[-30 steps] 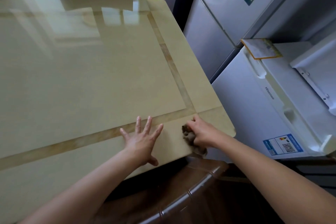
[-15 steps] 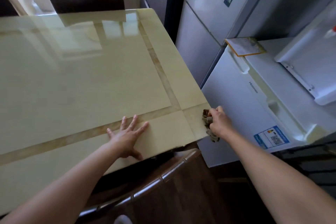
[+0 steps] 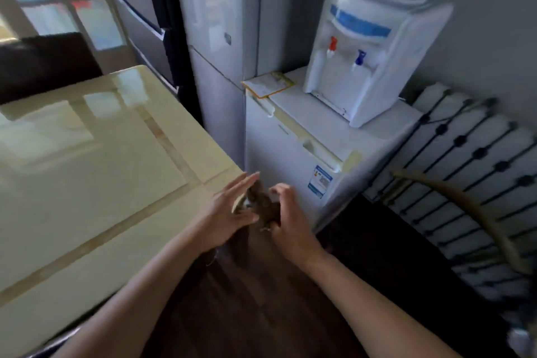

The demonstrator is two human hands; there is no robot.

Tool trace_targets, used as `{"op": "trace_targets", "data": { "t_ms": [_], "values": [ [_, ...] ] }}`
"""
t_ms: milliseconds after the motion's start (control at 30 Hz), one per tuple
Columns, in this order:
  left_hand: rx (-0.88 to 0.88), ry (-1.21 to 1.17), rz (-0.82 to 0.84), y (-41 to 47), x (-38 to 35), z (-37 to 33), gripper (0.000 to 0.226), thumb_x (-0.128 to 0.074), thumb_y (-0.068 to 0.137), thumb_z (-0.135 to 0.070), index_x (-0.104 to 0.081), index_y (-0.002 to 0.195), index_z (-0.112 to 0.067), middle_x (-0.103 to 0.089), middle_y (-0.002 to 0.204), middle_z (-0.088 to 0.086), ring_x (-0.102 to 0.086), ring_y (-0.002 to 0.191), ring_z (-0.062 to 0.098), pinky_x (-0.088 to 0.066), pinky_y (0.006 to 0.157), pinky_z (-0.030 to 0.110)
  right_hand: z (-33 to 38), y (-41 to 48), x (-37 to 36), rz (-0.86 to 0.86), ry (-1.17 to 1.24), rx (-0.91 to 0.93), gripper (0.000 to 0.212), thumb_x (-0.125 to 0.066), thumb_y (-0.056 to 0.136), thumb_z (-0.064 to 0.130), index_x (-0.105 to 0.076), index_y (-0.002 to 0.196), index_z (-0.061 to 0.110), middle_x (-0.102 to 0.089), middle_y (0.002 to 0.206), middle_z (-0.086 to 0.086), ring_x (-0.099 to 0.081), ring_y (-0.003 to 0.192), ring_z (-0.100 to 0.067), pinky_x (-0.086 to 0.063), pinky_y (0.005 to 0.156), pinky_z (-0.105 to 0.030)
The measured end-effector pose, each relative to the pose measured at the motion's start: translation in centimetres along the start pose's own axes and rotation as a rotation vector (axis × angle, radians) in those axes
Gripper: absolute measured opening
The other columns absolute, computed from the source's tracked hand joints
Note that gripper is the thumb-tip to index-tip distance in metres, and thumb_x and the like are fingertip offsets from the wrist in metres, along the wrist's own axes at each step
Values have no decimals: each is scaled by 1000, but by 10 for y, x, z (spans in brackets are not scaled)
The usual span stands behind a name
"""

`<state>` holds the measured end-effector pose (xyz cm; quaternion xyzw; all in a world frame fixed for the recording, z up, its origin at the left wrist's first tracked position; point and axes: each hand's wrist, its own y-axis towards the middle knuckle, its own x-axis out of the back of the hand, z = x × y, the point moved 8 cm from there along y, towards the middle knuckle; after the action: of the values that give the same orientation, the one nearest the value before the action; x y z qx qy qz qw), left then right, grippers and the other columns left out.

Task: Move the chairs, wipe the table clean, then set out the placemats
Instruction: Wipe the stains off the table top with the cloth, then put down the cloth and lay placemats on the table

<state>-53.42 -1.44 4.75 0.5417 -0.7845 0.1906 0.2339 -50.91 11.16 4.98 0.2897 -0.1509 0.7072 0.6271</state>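
A glossy cream table (image 3: 87, 183) with tan inlay bands fills the left of the view. Just past its near right corner, a crumpled brown cloth (image 3: 261, 202) sits between both hands in the air. My right hand (image 3: 287, 218) holds the cloth with curled fingers. My left hand (image 3: 229, 206) lies against the cloth's left side with straight fingers. A dark chair back (image 3: 46, 64) shows behind the table's far edge. No placemats are in view.
A small white fridge (image 3: 293, 160) stands right of the table corner, with a water dispenser (image 3: 374, 49) and a yellow-edged booklet (image 3: 268, 84) on top. Tall grey fridges (image 3: 220, 38) stand behind. A white radiator (image 3: 465, 183) lines the right wall. Dark wood floor lies below.
My right hand lifted the cloth off the table's corner. My left hand left the tabletop and came over to the cloth. The view swung right and up.
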Motion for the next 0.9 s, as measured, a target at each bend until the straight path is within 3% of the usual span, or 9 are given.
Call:
{"op": "trace_targets", "data": {
  "t_ms": [100,200,300,367,433,567,700,800,900],
  "values": [
    [-54,-141,152,-10,-57,-31,69,-76,67,-17,-53,115,-60,-46,136,-19,-52,125,13,-44,105,39,-11,-58,39,-110,-12,-94,45,-42,73,39,-46,104,8,-38,100,11,-41,84,10,-35,76,-6],
    [-65,-204,233,-24,-123,-53,69,-74,69,9,-66,94,-55,-61,121,-18,-64,108,14,-51,96,33,-37,-126,71,-222,-128,-207,29,-52,85,26,-51,106,7,-43,108,-1,-46,96,-8,-38,86,-17],
    [-83,-123,336,-45,-177,-81,58,-72,70,10,-65,103,-38,-64,122,-10,-63,105,5,-49,98,28,-57,-189,97,-328,-212,-325,20,-53,86,11,-52,106,8,-48,108,-5,-48,99,-17,-40,88,-26],
    [-137,-80,421,-61,-217,-110,52,-72,72,5,-67,114,-25,-61,127,-9,-62,108,7,-48,100,31,-66,-234,117,-396,-257,-422,18,-51,87,9,-51,105,11,-47,108,-2,-48,98,-16,-43,85,-28],
    [-195,-56,477,-75,-244,-137,50,-70,75,2,-64,121,-18,-58,130,-9,-59,113,7,-43,101,24,-69,-267,137,-453,-283,-480,19,-50,88,8,-51,106,11,-48,109,-1,-48,98,-15,-44,83,-29],
    [-342,-24,557,-110,-295,-198,46,-67,81,-2,-61,124,-17,-52,138,-7,-45,122,-1,-31,98,9,-74,-336,179,-540,-330,-569,23,-51,85,4,-50,106,14,-47,109,1,-48,98,-12,-43,80,-24],
    [-403,-15,631,-137,-341,-241,42,-61,87,-5,-59,128,-17,-48,140,-7,-42,130,6,-30,102,10,-81,-392,214,-584,-343,-646,26,-49,82,-1,-49,103,13,-46,108,0,-47,97,-15,-39,77,-24],
    [-368,-16,691,-152,-369,-251,44,-59,90,-9,-53,132,-19,-45,130,-18,-44,121,-1,-36,87,-1,-97,-421,236,-584,-352,-677,22,-47,82,-2,-50,100,11,-46,106,-2,-47,96,-20,-42,77,-31],
    [-217,-8,749,-163,-402,-237,51,-59,90,-11,-46,138,-21,-52,133,-6,-48,126,7,-40,83,7,-130,-453,264,-570,-434,-730,24,-48,84,-2,-54,107,5,-50,111,-8,-47,102,-23,-36,79,-26]
  ]
}}
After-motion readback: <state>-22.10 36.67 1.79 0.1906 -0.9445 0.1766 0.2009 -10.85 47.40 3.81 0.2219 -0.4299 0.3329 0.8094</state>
